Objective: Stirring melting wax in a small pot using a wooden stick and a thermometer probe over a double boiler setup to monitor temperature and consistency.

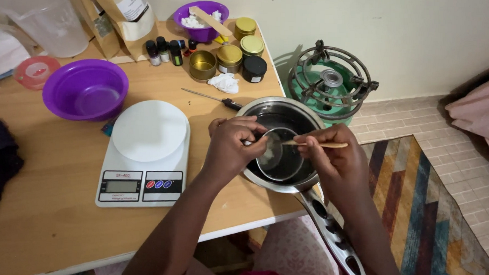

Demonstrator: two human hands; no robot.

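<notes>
Stick [315,143] pinched in right hand [331,158] grip, over pot [257,108].

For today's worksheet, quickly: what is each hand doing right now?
Left hand: closed on the small metal cup inside the steel pan.
Right hand: closed, pinching a wooden stick over the cup.

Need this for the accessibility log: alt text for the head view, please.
Left hand steadies a small metal cup inside a steel pan at the table's edge, while the right hand holds a wooden stick over it. A white kitchen scale and a purple bowl sit alongside.
</notes>
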